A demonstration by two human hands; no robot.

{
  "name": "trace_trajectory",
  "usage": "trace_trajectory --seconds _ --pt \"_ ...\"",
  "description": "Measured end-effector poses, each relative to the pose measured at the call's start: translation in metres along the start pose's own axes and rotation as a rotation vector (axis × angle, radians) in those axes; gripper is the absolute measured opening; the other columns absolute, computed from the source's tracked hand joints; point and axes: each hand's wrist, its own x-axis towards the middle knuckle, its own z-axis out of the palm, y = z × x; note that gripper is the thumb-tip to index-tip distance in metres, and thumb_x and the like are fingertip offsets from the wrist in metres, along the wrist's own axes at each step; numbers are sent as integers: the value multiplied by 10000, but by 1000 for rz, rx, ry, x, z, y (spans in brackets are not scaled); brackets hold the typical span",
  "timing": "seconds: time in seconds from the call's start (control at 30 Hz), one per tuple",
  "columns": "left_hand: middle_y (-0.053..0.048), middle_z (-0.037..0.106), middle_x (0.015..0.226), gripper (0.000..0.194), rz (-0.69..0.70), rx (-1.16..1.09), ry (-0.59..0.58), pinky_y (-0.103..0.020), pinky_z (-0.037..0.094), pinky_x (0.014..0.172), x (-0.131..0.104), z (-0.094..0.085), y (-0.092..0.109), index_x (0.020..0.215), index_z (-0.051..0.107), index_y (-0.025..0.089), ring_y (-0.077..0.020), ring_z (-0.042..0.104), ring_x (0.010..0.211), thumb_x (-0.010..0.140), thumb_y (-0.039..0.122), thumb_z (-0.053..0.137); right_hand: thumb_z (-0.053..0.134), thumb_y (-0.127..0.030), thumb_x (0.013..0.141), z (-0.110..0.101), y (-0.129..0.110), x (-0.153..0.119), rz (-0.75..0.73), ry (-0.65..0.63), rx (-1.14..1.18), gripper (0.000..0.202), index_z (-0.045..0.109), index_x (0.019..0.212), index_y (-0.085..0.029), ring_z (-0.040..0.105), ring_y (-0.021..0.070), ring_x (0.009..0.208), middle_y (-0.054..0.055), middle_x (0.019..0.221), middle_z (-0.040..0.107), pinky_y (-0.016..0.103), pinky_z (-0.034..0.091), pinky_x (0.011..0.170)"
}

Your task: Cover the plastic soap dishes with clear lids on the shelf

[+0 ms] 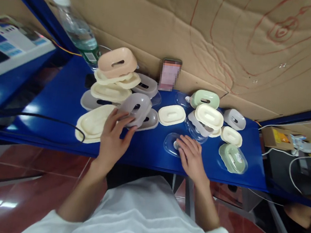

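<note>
Gray cover [142,104], long axis far-rightward; left hand [114,136], fingers spread; right hand [191,157], fingers together

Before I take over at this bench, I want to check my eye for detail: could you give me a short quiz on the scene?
1. Multiple choice: what colour is the slotted piece that the left hand touches?
a) green
b) grey
c) peach
2. True or false: the fingers of the right hand are on a clear plastic piece.
3. Fill in the colour: the peach piece at the top of the stack rests directly on ____ pieces.

Key: 1 b; 2 true; 3 cream.
</note>
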Motion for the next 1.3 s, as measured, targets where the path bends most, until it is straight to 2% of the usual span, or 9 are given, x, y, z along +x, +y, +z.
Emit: trace_trajectory --seconds 0.17,0.4,0.5,0.63,0.73,0.83,1.07,1.2,1.3 --pt "-71 666 1419 356 -16 -30 72 -644 416 1293 -19 -33 10 1390 631 328 -339 478 1562 1040 261 647 448 -213 1110 2 10 86 -120 -141 -130 442 649 1504 -212 616 317 1416 121 1485 703 540 435 1196" --pt "-92 644 1410 354 46 -157 -37 -667 481 1244 -84 -19 6 1359 590 305 -331 488 1556 1027 197 650 544 -204 1099 18 18 138 -204 -259 -280 281 754 1276 -143 706 319 1249 165 1369 757 484 477 1081" --pt "-97 652 1406 352 44 -191 58 -686 460 1248 -90 -13 -2 1336 614 276 -347 497 1549 1004 179 682 550 -268 1120 5 7 121 -231 -135 -190 260 750 1245 -159 734 285 1177 135 1273 799 441 503 1030" --pt "-108 660 1395 306 82 -237 171 -691 434 1261 -66 -10 -10 1299 647 241 -362 520 1530 999 236 710 590 -243 1107 0 -38 72 -390 -70 -78 193 736 1219 -182 723 234 1143 92 1226 809 396 518 1006" --pt "-107 659 1398 300 127 -259 148 -678 426 1273 -44 -7 -11 1296 655 240 -356 530 1523 1001 245 711 570 -167 1097 17 -73 44 -597 -181 -116 211 733 1230 -164 708 222 1089 67 1162 813 413 519 1045" --pt "-116 656 1414 323 178 -266 120 -672 436 1268 -34 -7 -9 1298 659 232 -374 514 1536 983 222 729 543 -166 1106 41 -86 34 -609 -207 -147 252 722 1284 -158 702 209 1085 66 1182 810 419 523 1095" --pt "-95 708 1367 391 125 -233 27 -662 501 1235 -94 -14 -33 1335 677 271 -387 490 1556 959 168 711 507 -135 1091 41 -56 18 -483 -133 66 346 685 1380 -204 598 170 1421 52 1366 766 403 412 1300" --pt "-105 742 1322 387 239 -183 -126 -583 614 1142 -129 -11 -40 1350 668 256 -364 485 1565 979 151 692 548 -143 1073 25 -24 -11 -214 46 28 382 653 1433 -215 576 230 1470 100 1444 715 490 433 1280" --pt "-144 728 1350 399 332 -131 -151 -567 616 1140 -128 -9 -34 1339 670 197 -375 478 1566 955 111 734 627 -233 1068 23 -2 -27 -58 54 -98 423 624 1491 -257 542 279 1508 103 1529 656 543 404 1281"
